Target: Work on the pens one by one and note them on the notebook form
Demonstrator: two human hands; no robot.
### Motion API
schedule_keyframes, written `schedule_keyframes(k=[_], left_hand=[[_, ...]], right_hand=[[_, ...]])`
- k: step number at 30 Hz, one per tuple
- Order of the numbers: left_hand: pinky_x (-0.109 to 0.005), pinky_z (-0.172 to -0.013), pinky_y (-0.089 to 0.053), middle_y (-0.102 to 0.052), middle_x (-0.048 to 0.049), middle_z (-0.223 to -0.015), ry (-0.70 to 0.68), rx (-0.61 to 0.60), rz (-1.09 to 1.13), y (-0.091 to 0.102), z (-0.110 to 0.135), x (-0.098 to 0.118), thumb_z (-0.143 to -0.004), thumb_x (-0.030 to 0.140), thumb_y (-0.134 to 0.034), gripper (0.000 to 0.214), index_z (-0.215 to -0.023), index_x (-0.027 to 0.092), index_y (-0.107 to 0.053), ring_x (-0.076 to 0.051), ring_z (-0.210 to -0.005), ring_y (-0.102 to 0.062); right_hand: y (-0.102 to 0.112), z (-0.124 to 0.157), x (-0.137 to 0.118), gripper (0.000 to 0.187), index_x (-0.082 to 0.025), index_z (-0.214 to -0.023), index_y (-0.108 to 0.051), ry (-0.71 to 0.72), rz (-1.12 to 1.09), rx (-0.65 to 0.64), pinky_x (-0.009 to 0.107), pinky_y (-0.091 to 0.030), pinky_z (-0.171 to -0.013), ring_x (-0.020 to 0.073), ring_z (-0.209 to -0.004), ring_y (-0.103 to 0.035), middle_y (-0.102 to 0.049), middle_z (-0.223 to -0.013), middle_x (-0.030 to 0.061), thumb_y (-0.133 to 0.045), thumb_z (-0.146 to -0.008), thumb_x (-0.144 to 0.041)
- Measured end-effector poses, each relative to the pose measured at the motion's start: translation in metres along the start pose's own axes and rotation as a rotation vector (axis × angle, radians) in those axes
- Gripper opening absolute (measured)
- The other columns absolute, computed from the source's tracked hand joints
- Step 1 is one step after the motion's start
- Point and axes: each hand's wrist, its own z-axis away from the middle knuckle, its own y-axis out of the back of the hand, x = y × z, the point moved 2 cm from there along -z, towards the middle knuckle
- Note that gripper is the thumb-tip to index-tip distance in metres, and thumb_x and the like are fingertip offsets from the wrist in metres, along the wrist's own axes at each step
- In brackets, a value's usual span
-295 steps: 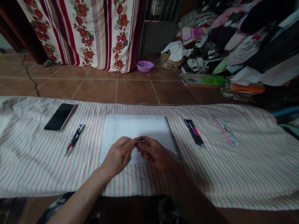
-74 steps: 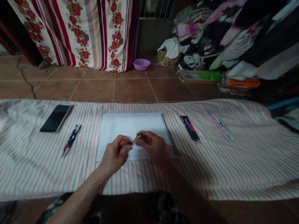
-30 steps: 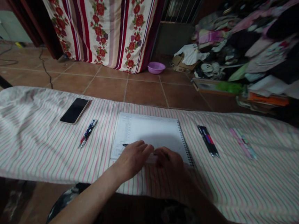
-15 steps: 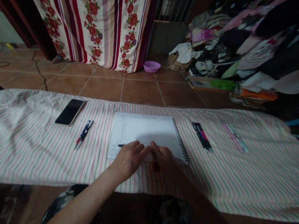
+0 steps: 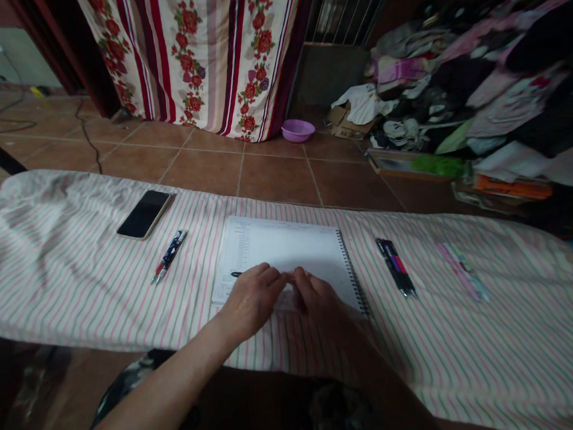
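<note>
My left hand [image 5: 252, 299] rests on the lower part of an open spiral notebook [image 5: 289, 248], fingers together over a dark pen [image 5: 235, 274] whose end pokes out past the thumb side. My right hand [image 5: 318, 299] sits beside it, fingers curled. Its fingertips meet the left hand's fingertips over the page. What the right fingers pinch is hidden. The notebook lies on a pink-striped cloth [image 5: 71, 274] that covers a long low surface.
A black phone [image 5: 144, 214] and two pens [image 5: 168, 255] lie left of the notebook. More pens [image 5: 396, 275] and a pale ruler [image 5: 462, 272] lie to its right. Beyond are a tiled floor, a purple bowl [image 5: 298, 130], a floral curtain [image 5: 212, 47] and piled clothes [image 5: 480, 77].
Both hands came down from holding a pen just above the page to resting low on the notebook, fingertips together. The view swung slightly left, then back.
</note>
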Motion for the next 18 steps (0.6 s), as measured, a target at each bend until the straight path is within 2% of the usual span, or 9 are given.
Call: schedule_keyframes(k=[5,9,13,16,18], left_hand=[[-0.032,-0.070,-0.045,-0.058,-0.0053,-0.085,0.005,-0.010,0.014,0.001,-0.002,0.000,-0.091,0.017,-0.034,0.023,-0.100,0.015,-0.055,-0.019,-0.078,-0.048],[-0.033,-0.071,-0.046,-0.059,-0.0054,-0.085,0.017,-0.035,0.024,0.002,-0.002,0.000,-0.089,0.014,-0.037,0.021,-0.098,0.015,-0.056,-0.019,-0.079,-0.049],[-0.032,-0.071,-0.046,-0.059,-0.0052,-0.085,0.024,-0.042,0.071,0.004,-0.001,-0.006,-0.087,0.011,-0.039,0.022,-0.100,0.016,-0.056,-0.019,-0.080,-0.051],[-0.031,-0.070,-0.046,-0.059,-0.0045,-0.083,0.031,-0.043,0.099,0.004,0.001,-0.009,-0.086,0.009,-0.041,0.021,-0.098,0.018,-0.055,-0.018,-0.079,-0.052],[-0.030,-0.069,-0.046,-0.059,-0.0042,-0.082,0.058,-0.015,0.129,0.003,0.002,-0.010,-0.086,0.009,-0.041,0.023,-0.105,0.018,-0.052,-0.018,-0.079,-0.054]], right_hand=[[-0.007,-0.002,0.000,0.044,-0.018,-0.092,-0.060,0.056,-0.075,0.098,0.024,-0.037,-0.047,0.0128,-0.045,-0.047,-0.047,-0.049,-0.0037,-0.029,-0.087,-0.049],[-0.013,-0.004,0.004,0.035,-0.018,-0.103,-0.047,0.038,-0.173,0.076,0.023,-0.033,-0.044,0.0110,-0.043,-0.042,-0.042,-0.049,-0.0073,-0.034,-0.085,-0.045],[-0.016,-0.003,0.005,0.023,-0.020,-0.094,-0.039,0.082,-0.286,0.008,0.022,-0.031,-0.042,0.0100,-0.043,-0.042,-0.047,-0.054,-0.0068,-0.038,-0.083,-0.041],[-0.015,-0.002,0.003,0.021,-0.020,-0.093,-0.039,0.085,-0.241,0.019,0.022,-0.031,-0.041,0.0101,-0.041,-0.043,-0.054,-0.054,-0.0047,-0.038,-0.085,-0.039],[-0.014,-0.001,0.001,0.024,-0.020,-0.095,-0.039,0.103,-0.206,0.024,0.022,-0.032,-0.041,0.0099,-0.040,-0.043,-0.058,-0.056,-0.0033,-0.039,-0.085,-0.042]])
